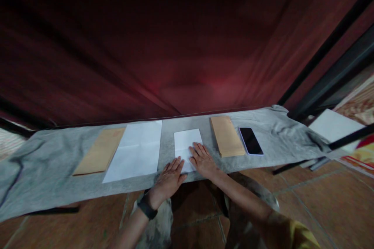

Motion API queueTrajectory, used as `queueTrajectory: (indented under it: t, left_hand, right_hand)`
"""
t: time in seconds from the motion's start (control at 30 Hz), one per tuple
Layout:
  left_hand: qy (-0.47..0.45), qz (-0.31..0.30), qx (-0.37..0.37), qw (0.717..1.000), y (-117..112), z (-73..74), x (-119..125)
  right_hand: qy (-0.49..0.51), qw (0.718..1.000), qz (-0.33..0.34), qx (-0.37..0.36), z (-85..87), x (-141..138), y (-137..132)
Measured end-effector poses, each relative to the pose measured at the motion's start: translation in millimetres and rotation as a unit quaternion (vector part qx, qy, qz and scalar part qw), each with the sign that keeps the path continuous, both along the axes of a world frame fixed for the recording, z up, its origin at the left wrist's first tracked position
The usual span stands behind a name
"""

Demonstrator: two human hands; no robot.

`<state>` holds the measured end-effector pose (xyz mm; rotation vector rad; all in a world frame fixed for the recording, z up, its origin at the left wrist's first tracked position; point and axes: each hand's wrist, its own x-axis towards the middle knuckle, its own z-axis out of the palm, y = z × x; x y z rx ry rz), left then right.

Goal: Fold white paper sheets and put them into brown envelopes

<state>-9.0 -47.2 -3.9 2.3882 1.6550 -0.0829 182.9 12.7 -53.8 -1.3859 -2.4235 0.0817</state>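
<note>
A folded white sheet of paper (187, 138) lies in the middle of the cloth-covered bench. My left hand (170, 178) rests at its lower left edge, fingers stretched out, partly on the cloth. Flat on the paper's right side is my right hand (203, 160), its fingers a little spread. Neither hand grips anything, and together they hide the paper's lower part. Left of the hands lies a larger white sheet (136, 151) with fold creases. It overlaps the edge of a brown envelope (101, 151). On the right a stack of brown envelopes (228, 136) sits beside the paper.
A phone (251, 141) with a dark screen lies right of the envelope stack. Grey cloth (52, 167) covers the narrow bench. Behind it hangs a dark red curtain (187, 54). Black metal bars (330, 46) and a white board (336, 126) stand at the right.
</note>
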Motion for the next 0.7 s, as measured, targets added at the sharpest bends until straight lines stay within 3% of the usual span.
queueTrajectory:
  t: [0.17, 0.33, 0.5, 0.7]
  left_hand:
    - [-0.020, 0.089, 0.115, 0.989, 34.2, 5.5, 31.1]
    - [-0.028, 0.114, 0.174, 0.978, 84.9, -20.9, 56.9]
    - [-0.027, 0.102, 0.183, 0.977, 101.6, -47.8, 36.0]
    - [-0.045, 0.093, 0.203, 0.974, 85.1, -52.6, 9.7]
  right_hand:
    - [0.004, 1.000, -0.007, -0.003, -9.6, 3.3, 1.3]
    - [0.004, 1.000, -0.007, -0.006, -10.3, -0.1, 1.3]
    - [0.010, 1.000, -0.010, 0.002, -10.7, 1.3, 0.9]
    - [0.009, 1.000, -0.011, -0.011, -10.2, 3.0, 0.9]
